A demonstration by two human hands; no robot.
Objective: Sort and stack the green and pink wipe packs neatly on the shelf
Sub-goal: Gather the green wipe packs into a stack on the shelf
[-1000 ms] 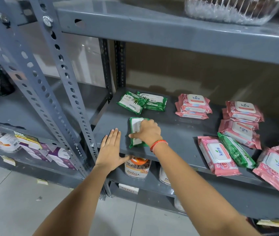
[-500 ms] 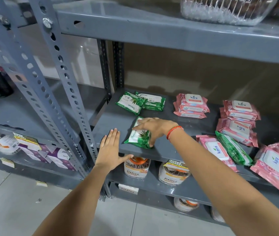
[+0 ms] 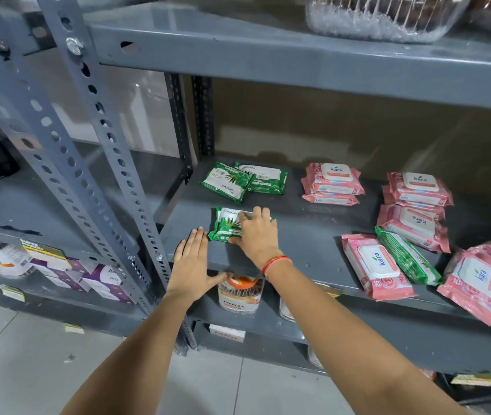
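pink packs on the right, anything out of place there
Yes: a green wipe pack lies slanted among the pink packs, leaning on one. The far-right pink pack overhangs the shelf edge.

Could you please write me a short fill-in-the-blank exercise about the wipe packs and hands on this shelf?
1. The right hand rests on a ____ wipe pack near the shelf's front edge.
2. The left hand lies flat on the shelf, holding ____.
3. At the back left of the shelf lie ____ green packs, overlapping.
4. One green pack lies among the ____ packs on the right.

Missing words: green; nothing; two; pink
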